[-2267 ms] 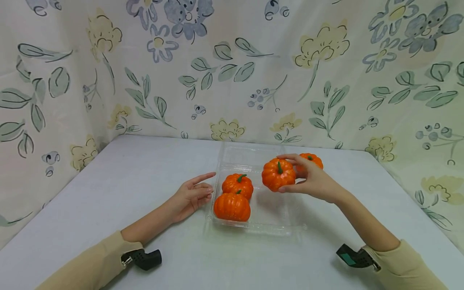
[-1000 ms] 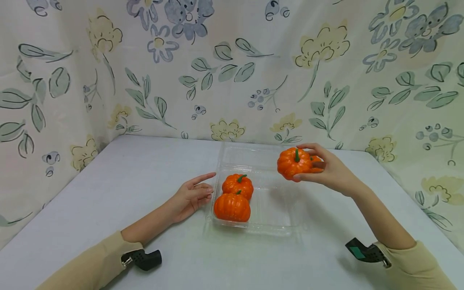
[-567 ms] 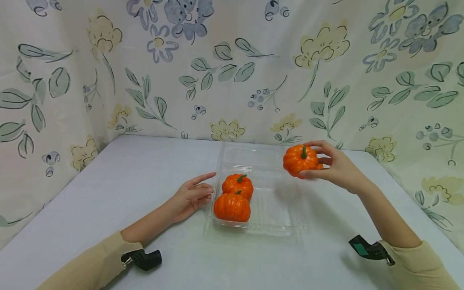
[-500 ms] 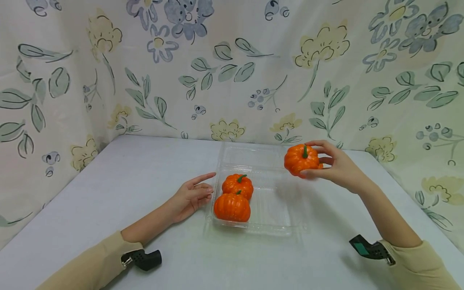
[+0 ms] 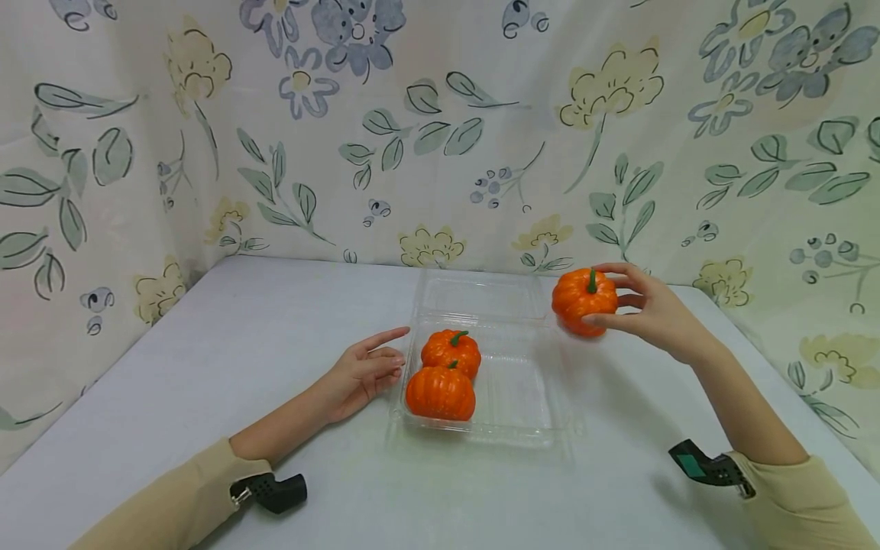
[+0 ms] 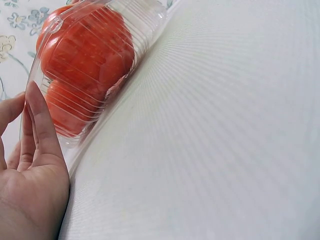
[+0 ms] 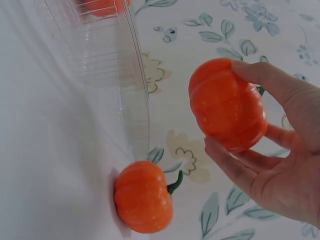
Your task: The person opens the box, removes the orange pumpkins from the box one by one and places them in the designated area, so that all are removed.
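My right hand [image 5: 649, 309] holds a small orange pumpkin [image 5: 576, 300] with a green stem, thumb and fingers around its sides. It is lifted beyond the clear plastic container's [image 5: 536, 432] back right side. Another pumpkin [image 7: 145, 197] rests on the table below it in the right wrist view; the held one hides it in the head view. Two more pumpkins, a rear one [image 5: 448, 350] and a front one [image 5: 440, 395], sit along the container's left side. My left hand [image 5: 360, 378] lies by that side, fingers loosely bent, fingertips [image 6: 34, 92] against the clear wall.
The container's lid [image 5: 481, 296] lies folded back behind it on the white table [image 5: 275, 328]. A flowered cloth [image 5: 440, 137] hangs along the table's back and sides. Each sleeve carries a black wrist camera, left [image 5: 278, 493] and right [image 5: 711, 466].
My right hand has carried the pumpkin from above the container rightward and back, past its right edge. The pumpkin on the table is now covered by it in the head view. My left hand stays put.
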A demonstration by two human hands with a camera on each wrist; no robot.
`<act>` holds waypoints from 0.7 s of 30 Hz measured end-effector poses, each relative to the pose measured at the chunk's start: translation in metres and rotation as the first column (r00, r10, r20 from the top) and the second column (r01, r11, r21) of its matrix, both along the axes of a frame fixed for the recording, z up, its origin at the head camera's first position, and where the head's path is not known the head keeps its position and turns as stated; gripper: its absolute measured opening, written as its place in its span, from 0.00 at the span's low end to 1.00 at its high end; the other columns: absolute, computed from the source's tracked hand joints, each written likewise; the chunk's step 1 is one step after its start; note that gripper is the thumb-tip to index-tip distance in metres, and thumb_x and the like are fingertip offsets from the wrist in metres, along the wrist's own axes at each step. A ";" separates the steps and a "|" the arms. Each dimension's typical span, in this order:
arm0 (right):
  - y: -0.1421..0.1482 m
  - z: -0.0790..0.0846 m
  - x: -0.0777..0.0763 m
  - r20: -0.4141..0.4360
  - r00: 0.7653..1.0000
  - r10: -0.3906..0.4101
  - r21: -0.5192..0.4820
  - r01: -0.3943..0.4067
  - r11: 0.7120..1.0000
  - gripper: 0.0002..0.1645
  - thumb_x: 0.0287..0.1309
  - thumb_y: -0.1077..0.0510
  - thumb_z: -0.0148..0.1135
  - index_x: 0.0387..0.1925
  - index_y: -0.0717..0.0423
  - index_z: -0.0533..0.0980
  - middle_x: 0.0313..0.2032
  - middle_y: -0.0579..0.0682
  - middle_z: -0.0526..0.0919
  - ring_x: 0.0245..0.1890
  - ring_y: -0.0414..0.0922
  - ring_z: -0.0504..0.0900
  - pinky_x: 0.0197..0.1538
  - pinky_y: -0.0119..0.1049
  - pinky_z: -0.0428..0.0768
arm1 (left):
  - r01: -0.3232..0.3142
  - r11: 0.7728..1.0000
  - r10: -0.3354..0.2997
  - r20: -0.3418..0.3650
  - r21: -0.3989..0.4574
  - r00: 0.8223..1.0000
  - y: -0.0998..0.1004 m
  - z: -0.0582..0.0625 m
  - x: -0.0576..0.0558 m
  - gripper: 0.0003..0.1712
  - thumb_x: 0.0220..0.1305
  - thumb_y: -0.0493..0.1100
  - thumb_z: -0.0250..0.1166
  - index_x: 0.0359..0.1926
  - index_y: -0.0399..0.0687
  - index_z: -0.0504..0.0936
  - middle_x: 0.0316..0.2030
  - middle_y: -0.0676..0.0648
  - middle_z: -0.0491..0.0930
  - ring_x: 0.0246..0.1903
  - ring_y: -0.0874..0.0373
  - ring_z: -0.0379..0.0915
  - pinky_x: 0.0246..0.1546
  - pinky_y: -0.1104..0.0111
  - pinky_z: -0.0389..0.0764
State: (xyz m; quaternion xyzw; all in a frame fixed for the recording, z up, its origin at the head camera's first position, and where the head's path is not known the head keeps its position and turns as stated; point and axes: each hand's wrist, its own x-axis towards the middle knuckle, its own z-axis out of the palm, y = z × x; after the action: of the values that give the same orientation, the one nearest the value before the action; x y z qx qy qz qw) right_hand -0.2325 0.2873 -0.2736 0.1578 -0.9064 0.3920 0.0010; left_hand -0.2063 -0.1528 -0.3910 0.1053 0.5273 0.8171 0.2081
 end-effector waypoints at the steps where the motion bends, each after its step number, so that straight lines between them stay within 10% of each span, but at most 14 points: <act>1: 0.001 0.000 -0.001 0.001 1.000 -0.002 0.001 0.002 1.000 0.46 0.65 0.56 0.74 0.77 0.56 0.61 0.71 0.67 0.67 0.62 0.65 0.76 0.46 0.20 0.81 | 0.001 1.000 -0.001 -0.001 0.001 1.000 0.000 0.000 0.000 0.37 0.76 0.28 0.54 0.82 0.37 0.55 0.40 0.51 0.81 0.35 0.63 0.80 0.43 0.77 0.86; 21: 0.021 0.000 -0.005 0.001 0.997 -0.080 -0.001 0.080 0.997 0.47 0.68 0.54 0.71 0.79 0.57 0.58 0.71 0.70 0.67 0.62 0.65 0.75 0.44 0.18 0.79 | 0.002 1.000 -0.002 -0.006 -0.009 1.000 0.000 0.000 0.000 0.37 0.77 0.28 0.54 0.82 0.37 0.55 0.39 0.52 0.81 0.35 0.64 0.80 0.44 0.77 0.86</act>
State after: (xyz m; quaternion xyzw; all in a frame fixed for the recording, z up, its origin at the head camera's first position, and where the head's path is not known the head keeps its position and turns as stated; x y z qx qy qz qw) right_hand -0.2378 0.3087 -0.2739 0.1211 -0.9118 0.3920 0.0160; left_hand -0.2061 -0.1526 -0.3905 0.1074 0.5317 0.8140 0.2078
